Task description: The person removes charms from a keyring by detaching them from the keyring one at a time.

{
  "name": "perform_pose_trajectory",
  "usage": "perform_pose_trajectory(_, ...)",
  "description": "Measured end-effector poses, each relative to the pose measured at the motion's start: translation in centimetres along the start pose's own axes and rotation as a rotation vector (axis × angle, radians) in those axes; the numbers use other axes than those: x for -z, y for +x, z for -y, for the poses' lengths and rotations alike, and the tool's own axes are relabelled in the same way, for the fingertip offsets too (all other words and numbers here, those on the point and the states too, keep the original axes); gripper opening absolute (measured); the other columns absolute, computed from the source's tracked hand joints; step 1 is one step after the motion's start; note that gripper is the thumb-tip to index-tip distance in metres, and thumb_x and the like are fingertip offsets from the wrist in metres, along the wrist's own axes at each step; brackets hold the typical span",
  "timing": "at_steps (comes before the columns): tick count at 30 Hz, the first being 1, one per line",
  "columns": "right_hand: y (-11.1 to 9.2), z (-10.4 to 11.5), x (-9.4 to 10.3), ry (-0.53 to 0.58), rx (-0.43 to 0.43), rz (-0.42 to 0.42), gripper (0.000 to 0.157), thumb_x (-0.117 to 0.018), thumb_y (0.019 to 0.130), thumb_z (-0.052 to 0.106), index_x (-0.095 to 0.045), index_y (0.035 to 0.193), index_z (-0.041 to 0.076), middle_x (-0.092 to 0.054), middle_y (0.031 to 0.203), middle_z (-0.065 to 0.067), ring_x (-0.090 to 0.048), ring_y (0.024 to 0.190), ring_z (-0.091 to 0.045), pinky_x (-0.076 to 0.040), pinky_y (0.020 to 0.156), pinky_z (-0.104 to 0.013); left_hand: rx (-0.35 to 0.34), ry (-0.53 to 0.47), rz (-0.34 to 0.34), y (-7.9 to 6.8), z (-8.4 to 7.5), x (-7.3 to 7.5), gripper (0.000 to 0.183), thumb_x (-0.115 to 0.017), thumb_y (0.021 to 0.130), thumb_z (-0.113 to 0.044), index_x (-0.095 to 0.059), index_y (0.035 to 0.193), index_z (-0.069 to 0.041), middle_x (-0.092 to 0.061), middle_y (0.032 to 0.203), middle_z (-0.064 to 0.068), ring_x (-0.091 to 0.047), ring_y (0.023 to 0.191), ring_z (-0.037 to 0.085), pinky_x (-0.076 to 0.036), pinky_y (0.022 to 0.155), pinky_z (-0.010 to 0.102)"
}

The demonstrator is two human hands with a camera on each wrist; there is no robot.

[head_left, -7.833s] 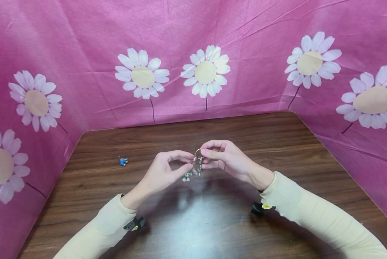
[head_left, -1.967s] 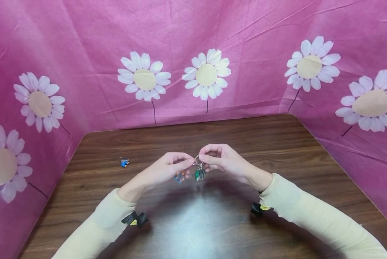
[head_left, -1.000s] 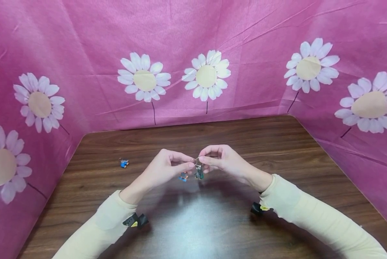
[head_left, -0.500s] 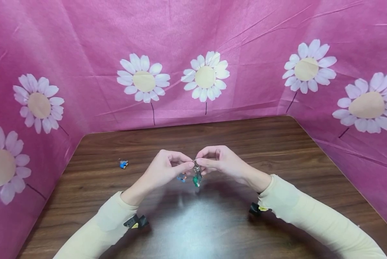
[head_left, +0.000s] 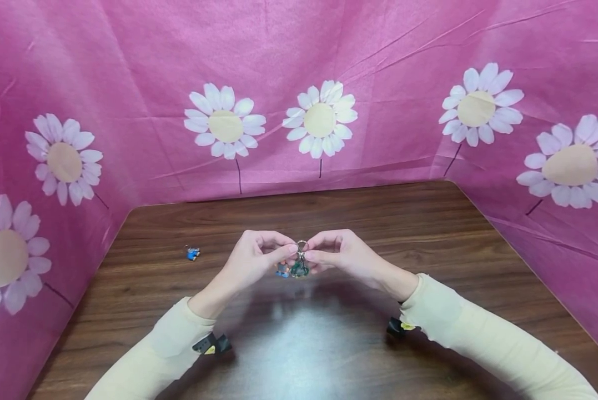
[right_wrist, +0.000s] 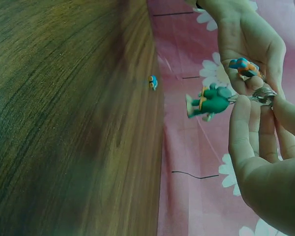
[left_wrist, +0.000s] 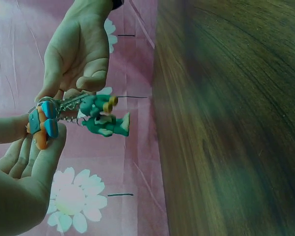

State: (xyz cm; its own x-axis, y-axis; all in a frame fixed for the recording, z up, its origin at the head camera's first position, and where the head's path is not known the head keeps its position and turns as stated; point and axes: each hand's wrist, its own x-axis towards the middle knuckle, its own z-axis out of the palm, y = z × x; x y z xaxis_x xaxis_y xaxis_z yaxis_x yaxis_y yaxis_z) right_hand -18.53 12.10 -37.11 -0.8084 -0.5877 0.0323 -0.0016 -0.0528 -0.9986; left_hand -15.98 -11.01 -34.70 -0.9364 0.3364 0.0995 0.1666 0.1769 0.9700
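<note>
The counter [head_left: 299, 355] under my arms is dark brown, with long streaks of wood grain, and one soft patch of light shines on it. Around it stands a pink cloth [head_left: 378, 44], creased, with large white flowers [head_left: 320, 119] that have round cream centres. My sleeves [head_left: 478, 328] are of pale, plain fabric.

In the middle, above the counter, my two hands are near each other, with a thin metal ring [head_left: 302, 241] between them. My left hand [head_left: 246, 258] is closed to a pinch on this ring by thumb and forefinger. My right hand [head_left: 351, 255] pinches it from the other side in the same manner.

Small metal chains [left_wrist: 69, 102] come from the ring, and they carry green figures [left_wrist: 110, 125]. I see at least two; they have rounded, smooth bodies, one with yellow feet and one with pale feet. An orange and blue figure [left_wrist: 42, 123] is just beside my left fingertips; whether it touches them I cannot tell.

Well apart, to the left on the counter, lies a small blue charm [head_left: 192, 254] with some yellow.
</note>
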Motion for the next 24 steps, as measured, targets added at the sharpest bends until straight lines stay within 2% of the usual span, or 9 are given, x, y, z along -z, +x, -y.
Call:
perform_pose_trajectory(5,0.01,0.17,-0.18,0.02,0.014,-0.05,0.016,-0.07,0.095,0.003,-0.068,0.108,-0.005,-0.072,0.101,-0.016,-0.073,0.085,-0.025,-0.058,0.083,-0.054,0.007,-0.007,0.037,-0.09,-0.03,0.07,0.015,-0.074,0.094,-0.012,-0.077,0.099,0.002,-0.074,0.081,0.015,-0.072,0.072,0.019,-0.059,0.062,0.029)
perform_pose_trajectory(11,0.01,0.33,-0.19,0.013,0.068,-0.061,0.014,-0.068,0.096,0.003,-0.066,0.109,-0.004,-0.071,0.096,-0.013,-0.072,0.083,-0.022,-0.062,0.074,-0.047,-0.001,-0.028,0.075,-0.14,0.09,0.09,0.015,-0.072,0.094,-0.009,-0.076,0.101,0.005,-0.073,0.083,0.024,-0.072,0.075,0.033,-0.062,0.065,0.039)
perform_pose_trajectory(18,0.1,0.39,-0.01,-0.034,0.104,-0.07,0.017,-0.07,0.094,0.001,-0.066,0.111,-0.003,-0.071,0.093,-0.013,-0.07,0.079,-0.021,-0.062,0.067,-0.043,-0.015,-0.013,0.09,-0.07,0.15,-0.05,0.015,-0.073,0.094,-0.01,-0.077,0.1,0.003,-0.074,0.081,0.019,-0.072,0.072,0.025,-0.06,0.063,0.031)
perform_pose_trajectory(22,0.08,0.38,0.09,-0.057,0.12,-0.065,0.018,-0.07,0.094,0.001,-0.065,0.111,-0.005,-0.071,0.094,-0.014,-0.07,0.077,-0.02,-0.062,0.065,-0.043,-0.019,-0.012,0.101,-0.09,0.19,-0.06,0.015,-0.073,0.094,-0.01,-0.077,0.101,0.003,-0.074,0.081,0.018,-0.072,0.075,0.034,-0.06,0.063,0.031)
perform_pose_trajectory(24,0.05,0.38,0.14,-0.079,0.143,-0.059,0.017,-0.069,0.095,0.0,-0.065,0.11,-0.006,-0.072,0.095,-0.014,-0.07,0.076,-0.019,-0.062,0.064,-0.042,-0.017,-0.007,0.105,-0.11,0.19,-0.09,0.016,-0.073,0.094,-0.01,-0.077,0.101,0.003,-0.074,0.082,0.02,-0.072,0.075,0.031,-0.06,0.063,0.031)
